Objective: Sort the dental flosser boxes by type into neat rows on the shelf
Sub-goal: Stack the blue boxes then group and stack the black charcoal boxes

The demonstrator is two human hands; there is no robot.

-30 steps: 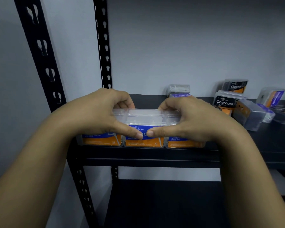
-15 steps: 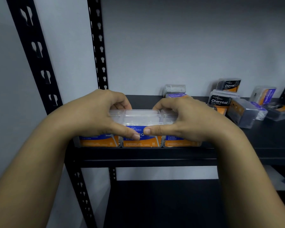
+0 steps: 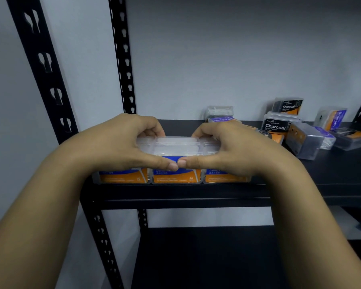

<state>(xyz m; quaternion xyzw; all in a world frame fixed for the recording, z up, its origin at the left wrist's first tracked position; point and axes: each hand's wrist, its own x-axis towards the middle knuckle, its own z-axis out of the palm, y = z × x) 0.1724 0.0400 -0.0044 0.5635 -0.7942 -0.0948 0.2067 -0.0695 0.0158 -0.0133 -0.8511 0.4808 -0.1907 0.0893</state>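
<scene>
A black metal shelving unit (image 3: pixel 50 65) with slotted uprights stands against a pale wall (image 3: pixel 217 49), and its shelf board (image 3: pixel 196 193) runs across the view with a lower board (image 3: pixel 206 257) beneath it. At the front edge of the shelf, toward the left end, 3 blue-and-orange flosser boxes (image 3: pixel 176 177) stand side by side, touching, their printed faces toward the camera and their clear lids up; the row's long axis runs left to right along the shelf lip. The left hand (image 3: pixel 121 147) and right hand (image 3: pixel 231 149) clamp this row from both ends, fingers curled over the back of the lids and the 2 thumbs pressed against the middle box's blue label, tips nearly touching. Well apart to the right lies an unsorted cluster: 2 black Charcoal boxes (image 3: pixel 276 126) (1 upright behind, 1 in front), purple Smooth boxes (image 3: pixel 333 119) tilted at odd angles, a grey box (image 3: pixel 304 142) on its side, and a small clear box (image 3: pixel 218 111) at the back against the wall.
</scene>
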